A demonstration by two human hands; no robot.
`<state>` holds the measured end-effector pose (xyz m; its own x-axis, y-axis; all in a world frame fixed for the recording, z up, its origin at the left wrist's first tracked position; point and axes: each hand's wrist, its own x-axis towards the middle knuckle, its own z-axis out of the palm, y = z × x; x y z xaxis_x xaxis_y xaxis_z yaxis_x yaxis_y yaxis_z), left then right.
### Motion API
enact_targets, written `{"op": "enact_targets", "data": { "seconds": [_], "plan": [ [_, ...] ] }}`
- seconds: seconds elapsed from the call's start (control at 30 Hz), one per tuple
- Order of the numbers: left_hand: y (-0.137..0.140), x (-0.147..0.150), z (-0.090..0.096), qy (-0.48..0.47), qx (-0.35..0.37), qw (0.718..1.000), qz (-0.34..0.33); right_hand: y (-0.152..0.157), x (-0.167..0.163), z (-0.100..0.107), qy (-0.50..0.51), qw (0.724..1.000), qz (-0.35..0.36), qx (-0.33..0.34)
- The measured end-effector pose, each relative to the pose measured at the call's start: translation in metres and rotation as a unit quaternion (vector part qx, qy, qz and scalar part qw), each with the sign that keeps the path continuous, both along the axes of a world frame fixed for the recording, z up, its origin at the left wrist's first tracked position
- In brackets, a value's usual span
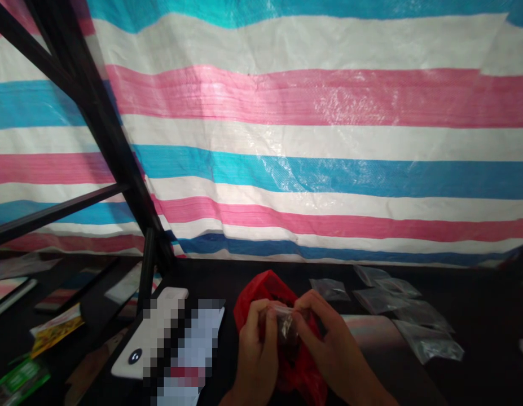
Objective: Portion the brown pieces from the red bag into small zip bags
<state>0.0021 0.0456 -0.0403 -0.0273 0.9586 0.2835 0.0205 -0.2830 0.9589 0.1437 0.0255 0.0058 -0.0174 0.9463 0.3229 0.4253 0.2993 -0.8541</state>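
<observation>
Between my two hands is a small clear zip bag [287, 328], its top edge pinched from both sides. My left hand [258, 349] grips the left end of that edge with thumb and fingers. On the other end, my right hand [329, 344] pinches with thumb and forefinger. Something dark shows through the plastic, but I cannot make out whether it is inside or behind. Beneath both hands lies a crumpled red plastic bag [267, 286] on the black table.
Several clear bags [413, 304] lie at the right, and another clear bag [329, 288] sits behind my right hand. Left are a white device [132, 354] and a partly blurred pale sheet [210, 321]. A black frame post [113, 146] stands before a striped tarp [329, 96]; packets [58, 332] lie far left.
</observation>
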Motion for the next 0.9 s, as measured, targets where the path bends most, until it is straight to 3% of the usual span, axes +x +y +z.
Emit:
{"op": "enact_targets", "data": {
  "seconds": [0.3,0.67,0.9],
  "plan": [
    [-0.002,0.001,0.003,-0.002,-0.026,0.999,-0.038,0.000,0.002,-0.003,-0.015,1.000,-0.002,0.010],
    [-0.001,-0.003,0.009,0.046,0.060,0.997,-0.030,0.000,0.000,-0.002,-0.010,1.000,-0.005,0.007],
    [-0.001,-0.002,0.004,0.049,0.067,0.996,-0.024,-0.003,0.000,-0.003,-0.028,0.999,-0.027,0.003]
  ]
}}
